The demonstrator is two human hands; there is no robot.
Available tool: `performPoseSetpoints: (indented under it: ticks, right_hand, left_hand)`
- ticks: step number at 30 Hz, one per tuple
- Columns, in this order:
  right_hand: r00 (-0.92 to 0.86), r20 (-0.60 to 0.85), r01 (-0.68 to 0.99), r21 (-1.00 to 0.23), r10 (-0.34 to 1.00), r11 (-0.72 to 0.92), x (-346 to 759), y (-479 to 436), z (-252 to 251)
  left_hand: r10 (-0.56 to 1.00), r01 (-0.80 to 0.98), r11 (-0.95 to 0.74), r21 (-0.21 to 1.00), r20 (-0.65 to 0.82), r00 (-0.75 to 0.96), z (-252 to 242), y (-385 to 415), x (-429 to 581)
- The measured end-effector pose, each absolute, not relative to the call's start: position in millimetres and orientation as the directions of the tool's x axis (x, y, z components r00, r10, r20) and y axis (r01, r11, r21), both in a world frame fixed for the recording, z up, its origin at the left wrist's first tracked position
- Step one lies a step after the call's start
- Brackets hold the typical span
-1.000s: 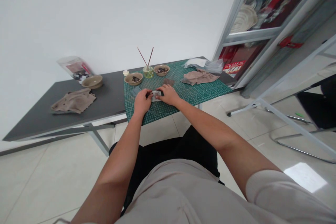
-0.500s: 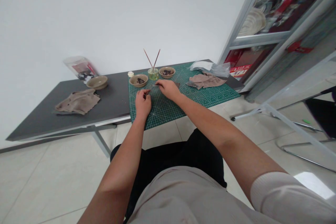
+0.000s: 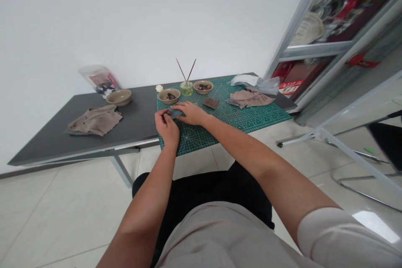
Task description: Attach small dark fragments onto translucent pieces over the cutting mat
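Note:
My left hand (image 3: pixel 168 129) is closed, its fingers curled at the left edge of a small, thin grey-green piece (image 3: pixel 175 113). What lies inside those fingers is hidden. My right hand (image 3: pixel 192 114) pinches the same thin piece from the right, so the two hands nearly meet over the green cutting mat (image 3: pixel 201 134). Just beyond them stands a tan bowl (image 3: pixel 168 96) with dark bits in it. A flat brown square (image 3: pixel 210 103) lies on the mat to the right of my right hand.
Behind are a glass jar (image 3: pixel 186 88) holding two thin sticks, a small white-topped pot (image 3: pixel 159 88) and a second bowl (image 3: pixel 203 87). Brown cloth (image 3: pixel 251 98) and plastic bags lie right. Further left are another cloth (image 3: pixel 96 120), a bowl (image 3: pixel 119 97) and a clear container (image 3: pixel 99 81).
My right hand has come down and left towards my left hand. The grey-green piece now shows clearly between them, and the brown square is uncovered. The view has shifted slightly.

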State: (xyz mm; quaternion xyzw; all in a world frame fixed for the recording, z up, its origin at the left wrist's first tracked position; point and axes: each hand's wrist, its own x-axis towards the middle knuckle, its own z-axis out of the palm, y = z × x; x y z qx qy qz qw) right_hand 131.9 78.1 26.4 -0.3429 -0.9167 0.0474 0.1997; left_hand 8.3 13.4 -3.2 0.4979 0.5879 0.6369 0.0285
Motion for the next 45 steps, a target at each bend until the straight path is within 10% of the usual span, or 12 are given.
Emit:
performPoseSetpoints:
  ticks: [12,18,24,31,45]
  right_hand:
    - [-0.618,0.310,0.720,-0.145,0.723,0.678,101.1,72.2,30.6]
    - [-0.237,0.455,0.713,-0.518,0.858,0.472,111.4,68.2,32.3]
    - [0.044,0.347,0.244,-0.913,0.937,0.327,132.5,67.2,12.7]
    - [-0.122,0.138,-0.056,-0.990,0.983,0.132,139.7,60.3,3.0]
    - [-0.288,0.242,-0.100,-0.970,0.927,0.222,142.9,61.9,-4.4]
  left_hand:
    - [0.617,0.507,-0.299,0.808,0.570,-0.543,-6.8,17.2,5.2]
    - [0.653,0.579,-0.263,0.772,0.584,-0.482,-5.2,15.7,7.5]
    - [0.736,0.515,-0.313,0.798,0.547,-0.399,-6.5,18.3,10.9]
    - [0.780,0.430,-0.319,0.845,0.492,-0.388,-3.5,17.0,15.4]
    - [0.820,0.544,-0.282,0.791,0.492,-0.291,0.8,13.9,15.4]
